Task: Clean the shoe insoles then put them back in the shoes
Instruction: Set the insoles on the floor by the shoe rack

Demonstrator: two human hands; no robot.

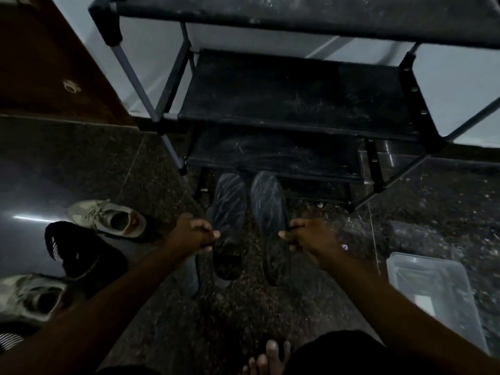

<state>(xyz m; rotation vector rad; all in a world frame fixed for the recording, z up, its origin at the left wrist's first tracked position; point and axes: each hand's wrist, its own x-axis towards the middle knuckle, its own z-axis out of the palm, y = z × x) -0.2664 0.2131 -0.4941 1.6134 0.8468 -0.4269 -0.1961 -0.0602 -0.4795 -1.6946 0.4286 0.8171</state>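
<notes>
Head view, dim light. Holds one dark shoe in each hand, low over the speckled stone floor (162,307), toes pointing away toward the black shoe rack (295,104). Left hand (193,234) curled round the outer side edge of the left dark shoe (228,212), fingers wrapped tight on the rim. Right hand (308,236) gripping the outer side edge of the right dark shoe (267,209) in the same manner. Shoes side by side, close together, faint pale streaks across both. Cannot tell whether resting on the floor or lifted clear of it. Front ends of both shoes just below the lowest shelf of the rack. On the floor at left, two grey sneakers with openings up: far sneaker (108,217) just beyond the left forearm, near sneaker (32,296) by the lower left corner. Between them a black striped item (78,250), kind not discernible. Clear plastic box (433,290) on the floor at right, well apart from the shoes. Bare toes (270,355) at the bottom edge. Brown door (40,50) at upper left.
</notes>
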